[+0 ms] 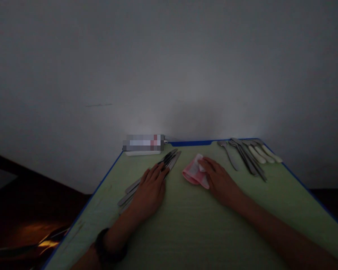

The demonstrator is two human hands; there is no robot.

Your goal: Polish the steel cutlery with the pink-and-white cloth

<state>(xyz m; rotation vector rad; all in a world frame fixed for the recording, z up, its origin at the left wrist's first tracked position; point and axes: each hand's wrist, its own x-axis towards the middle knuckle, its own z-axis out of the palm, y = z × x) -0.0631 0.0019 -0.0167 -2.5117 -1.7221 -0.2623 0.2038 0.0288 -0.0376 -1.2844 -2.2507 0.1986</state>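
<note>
My left hand (150, 189), with a dark band at the wrist, lies over a bundle of metal cutlery (133, 186) that includes table knives. Its fingers are stretched out across the pieces and hide their middles. The blades and tips (173, 159) point away towards the wall. To the right, my right hand (218, 180) is closed on a folded pink and white cloth (193, 173), which touches the table. Several other metal pieces (246, 159) and a spoon (228, 153) lie beyond my right hand, apart from it.
The green table top (180, 232) has a blue edge and stands against a grey wall (169, 67). At the back left is a white box-like thing (143, 152), partly blurred out. Several white-handled utensils (264, 153) lie at the back right corner.
</note>
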